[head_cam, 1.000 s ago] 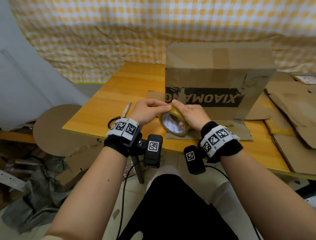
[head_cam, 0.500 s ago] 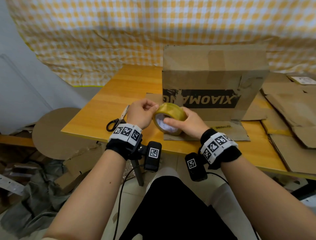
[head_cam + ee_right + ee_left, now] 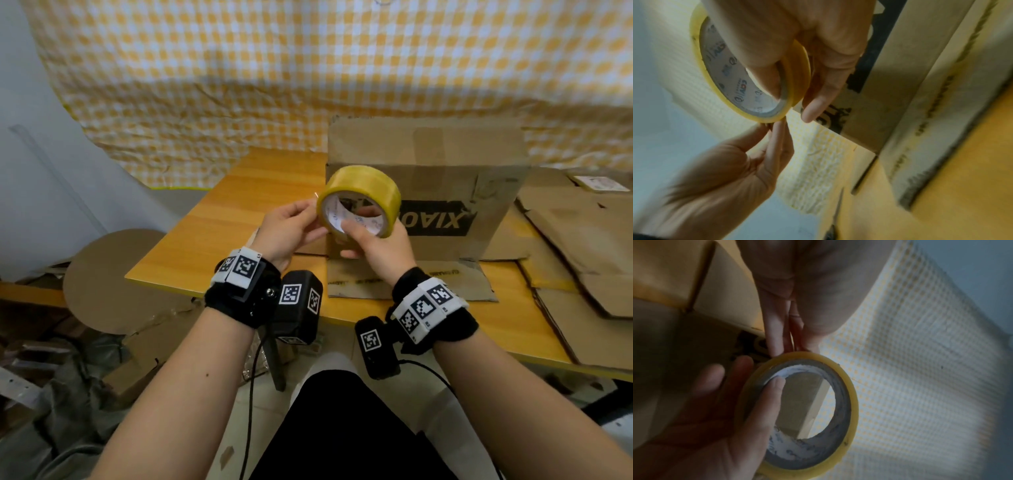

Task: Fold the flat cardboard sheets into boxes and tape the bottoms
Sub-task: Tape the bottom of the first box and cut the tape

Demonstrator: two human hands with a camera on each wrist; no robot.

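A yellow tape roll (image 3: 359, 197) is held in the air in front of an upright cardboard box (image 3: 428, 164) printed in black. My right hand (image 3: 376, 243) grips the roll, thumb inside the white core and fingers round the outside. My left hand (image 3: 291, 228) pinches at the roll's left outer rim with thumb and fingertips. The left wrist view shows the roll (image 3: 854, 402) end-on, with the left hand's fingers (image 3: 777, 331) meeting its rim. In the right wrist view the right hand (image 3: 797, 32) wraps the roll (image 3: 719, 73) and the left hand (image 3: 725, 170) touches its lower edge.
The box stands on a flat cardboard sheet (image 3: 411, 284) on the wooden table (image 3: 239, 212). Several more flat sheets (image 3: 582, 246) are stacked on the table's right side. A checked cloth (image 3: 308, 85) hangs behind. Cardboard scraps (image 3: 113, 274) lie on the floor at left.
Both hands have lifted the tape roll up from near the table's front edge to in front of the box. The roll has turned, and the left fingers now work at its rim.
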